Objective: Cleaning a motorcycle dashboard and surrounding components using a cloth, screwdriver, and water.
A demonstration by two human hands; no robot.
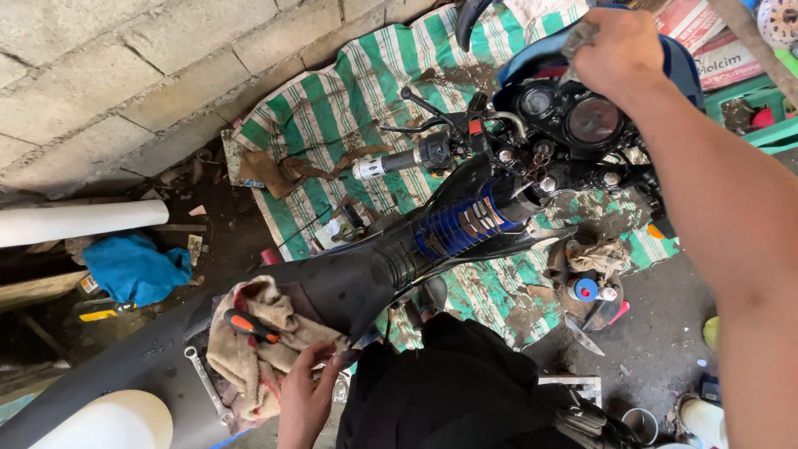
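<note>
Left hand [306,391] pinches the edge of a grimy beige rag [253,353] draped over the glossy black motorcycle seat [332,287] at lower left, fingers closed on the soft crumpled cloth — a tool with an orange-and-black handle [249,325] lies on the rag and a steel wrench [206,384] sits just beside it. Right hand [619,51] is up at the top right, curled tight around a dirty scrap of cloth [579,37] over the round gauges [569,112] of the motorcycle. The bike stands on a green-and-white striped woven tarp [349,100], mud-stained, by a rough concrete block wall [125,75] — a blue cloth [137,268] lies crumpled at left.
</note>
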